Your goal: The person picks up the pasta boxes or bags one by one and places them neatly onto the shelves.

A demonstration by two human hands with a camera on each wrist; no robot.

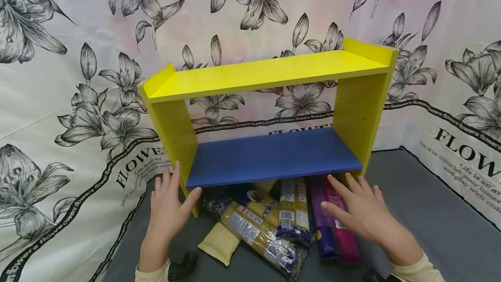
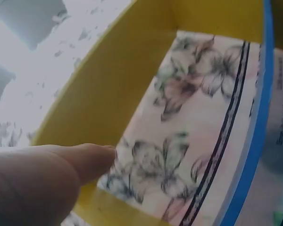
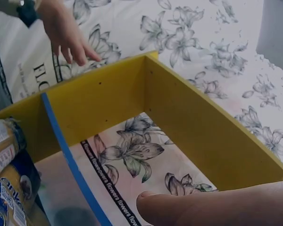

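Observation:
A small yellow shelf unit (image 1: 270, 71) with a blue lower board (image 1: 274, 156) stands upright in the head view. My left hand (image 1: 166, 212) is beside its left side panel, fingers spread and holding nothing. Near the lower right corner is my right hand (image 1: 362, 208), its fingers straight and apart, also holding nothing. Whether either hand touches the unit I cannot tell. Under and in front of the blue board lie several clear packs of pasta (image 1: 256, 232), a purple packet (image 1: 325, 225), a pink packet (image 1: 346, 238) and a small pale yellow packet (image 1: 220, 243).
The unit and packets are on a dark grey surface (image 1: 399, 186). Behind and at both sides hangs a white cloth (image 1: 78, 99) printed with black flowers and lettering. A dark band (image 3: 27, 13) is on the left wrist.

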